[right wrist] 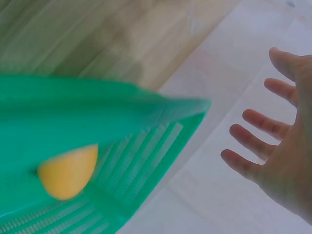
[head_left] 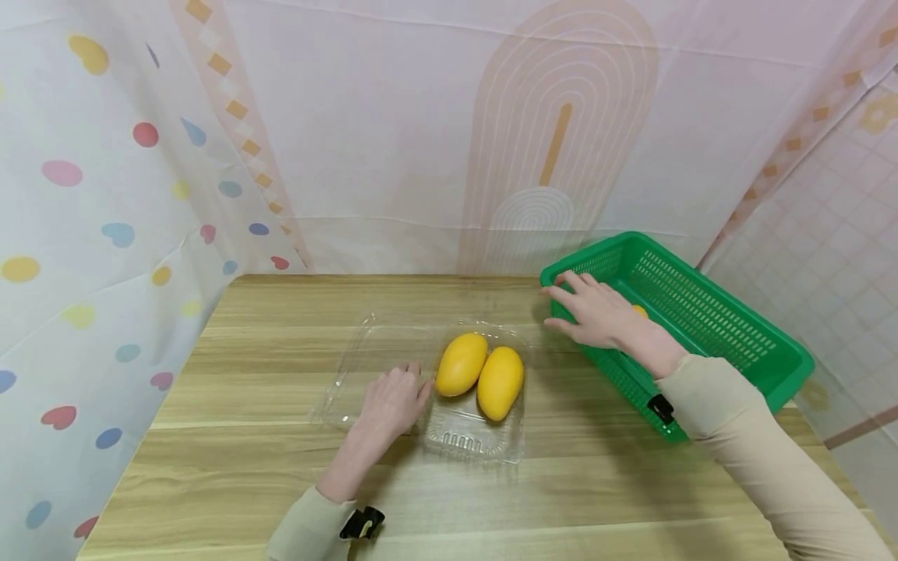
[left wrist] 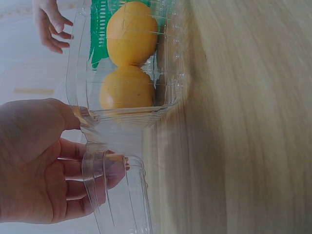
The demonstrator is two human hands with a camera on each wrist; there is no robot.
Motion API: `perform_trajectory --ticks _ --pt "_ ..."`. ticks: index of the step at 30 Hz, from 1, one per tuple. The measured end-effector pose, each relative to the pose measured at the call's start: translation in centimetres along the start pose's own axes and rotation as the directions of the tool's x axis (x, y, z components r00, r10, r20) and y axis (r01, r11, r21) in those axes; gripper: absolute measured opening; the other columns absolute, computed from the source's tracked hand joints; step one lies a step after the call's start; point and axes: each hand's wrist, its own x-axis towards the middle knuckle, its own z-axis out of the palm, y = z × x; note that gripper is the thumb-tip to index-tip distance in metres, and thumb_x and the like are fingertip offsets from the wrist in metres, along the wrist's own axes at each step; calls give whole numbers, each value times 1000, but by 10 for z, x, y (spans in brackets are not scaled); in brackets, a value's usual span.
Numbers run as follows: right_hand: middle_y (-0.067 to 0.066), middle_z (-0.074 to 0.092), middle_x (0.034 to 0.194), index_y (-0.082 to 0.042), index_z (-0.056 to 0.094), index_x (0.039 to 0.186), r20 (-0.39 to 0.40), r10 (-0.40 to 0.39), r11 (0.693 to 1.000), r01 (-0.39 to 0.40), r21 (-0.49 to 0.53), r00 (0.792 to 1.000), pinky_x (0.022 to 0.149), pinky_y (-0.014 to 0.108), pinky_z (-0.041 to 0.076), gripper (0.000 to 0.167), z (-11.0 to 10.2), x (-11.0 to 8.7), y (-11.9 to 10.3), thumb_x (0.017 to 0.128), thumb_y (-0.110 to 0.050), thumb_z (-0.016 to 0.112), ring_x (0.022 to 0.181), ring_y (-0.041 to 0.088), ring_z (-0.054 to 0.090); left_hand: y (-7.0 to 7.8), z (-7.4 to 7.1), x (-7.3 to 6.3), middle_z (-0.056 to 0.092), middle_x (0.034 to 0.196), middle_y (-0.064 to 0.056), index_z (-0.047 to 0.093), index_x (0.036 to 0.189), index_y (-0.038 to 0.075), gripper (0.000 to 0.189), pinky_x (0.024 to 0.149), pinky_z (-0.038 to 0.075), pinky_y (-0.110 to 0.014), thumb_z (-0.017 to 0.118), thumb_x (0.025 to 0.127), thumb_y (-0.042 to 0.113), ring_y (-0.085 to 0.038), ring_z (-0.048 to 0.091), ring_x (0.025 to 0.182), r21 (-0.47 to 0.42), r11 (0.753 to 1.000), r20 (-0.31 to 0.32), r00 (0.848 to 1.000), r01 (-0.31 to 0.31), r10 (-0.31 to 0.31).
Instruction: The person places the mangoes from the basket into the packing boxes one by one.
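A clear plastic clamshell container (head_left: 466,446) lies opened on the table, its lid (head_left: 344,389) folded out to the left. Two yellow mangoes (head_left: 461,365) (left wrist: 131,34) sit side by side in its base. My left hand (head_left: 394,399) holds the container at the hinge; in the left wrist view the thumb is at the base's rim and the curled fingers show through the lid. My right hand (head_left: 592,312) is over the near left rim of the green basket (head_left: 715,304), fingers spread and holding nothing. Another yellow fruit (right wrist: 69,171) lies in the basket, mostly hidden by my wrist in the head view.
The basket stands at an angle on the right of the wooden table (head_left: 231,467), close to the back and right cloth walls. A patterned cloth (head_left: 393,140) hangs behind the table's back edge, and a dotted one (head_left: 91,312) hangs on the left.
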Motion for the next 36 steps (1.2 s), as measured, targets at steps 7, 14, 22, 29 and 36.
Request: perform_trajectory --ticks 7,14,22,29,36 --pt "21 46 131 -11 49 135 11 110 993 -111 46 994 77 53 50 47 -4 -6 28 94 -35 56 110 42 50 0 0 1 59 74 -9 59 86 1 28 45 42 -31 60 92 28 -21 52 55 10 1000 0 1000 -3 3" --pt "24 43 134 -9 45 138 109 193 977 -202 75 975 83 57 46 49 -1 -15 57 96 -31 54 116 46 45 0 0 1 59 74 -9 58 85 2 27 45 43 -32 60 92 28 -23 55 57 2 1000 -5 1000 -2 2" --pt "25 42 136 -9 45 137 254 208 972 -228 51 945 86 66 42 48 16 -28 81 92 -22 55 120 49 42 1 2 1 56 71 -8 58 85 2 26 44 39 -27 61 92 27 -18 47 52 -9 1000 0 1000 -5 5" --pt "25 37 140 -8 43 139 357 201 971 -234 52 912 87 67 41 60 31 -36 92 83 -15 63 119 48 39 1 1 1 58 73 -8 59 87 2 27 45 41 -28 60 92 28 -19 48 54 -14 1000 11 1000 3 -2" --pt "24 35 144 -8 42 139 367 187 976 -215 39 911 98 68 33 64 45 -40 97 81 -11 68 128 50 34 1 2 0 58 73 -8 59 86 1 27 45 41 -28 60 92 28 -18 48 53 -11 1000 -3 1000 0 0"
